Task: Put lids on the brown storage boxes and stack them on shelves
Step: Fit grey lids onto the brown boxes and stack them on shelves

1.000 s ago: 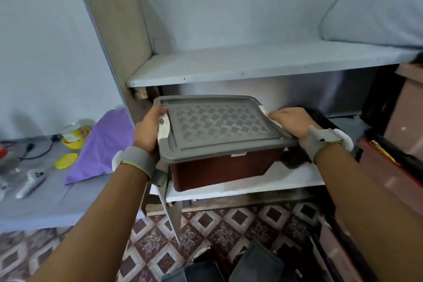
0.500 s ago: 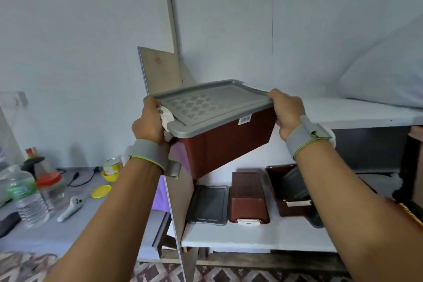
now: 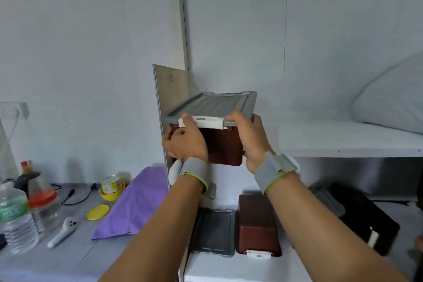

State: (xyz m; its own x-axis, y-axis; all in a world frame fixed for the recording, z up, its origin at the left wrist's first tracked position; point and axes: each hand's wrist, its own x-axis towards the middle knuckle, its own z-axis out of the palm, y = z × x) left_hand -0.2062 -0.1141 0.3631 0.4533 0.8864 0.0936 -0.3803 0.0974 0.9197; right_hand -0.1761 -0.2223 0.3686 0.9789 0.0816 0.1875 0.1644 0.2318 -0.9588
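Left hand [image 3: 186,144] and right hand [image 3: 250,142] grip lidded box [image 3: 219,146] at white shelf [image 3: 343,142] edge.

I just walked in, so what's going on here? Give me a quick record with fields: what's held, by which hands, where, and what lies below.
Held: brown box with grey lid on
Hands: left hand grips its near left corner; right hand grips its right side
Where: level with the upper shelf, against the side panel
Resting or carried: cannot tell
Below: on the lower shelf, a loose lid beside a second box, seemingly upturned
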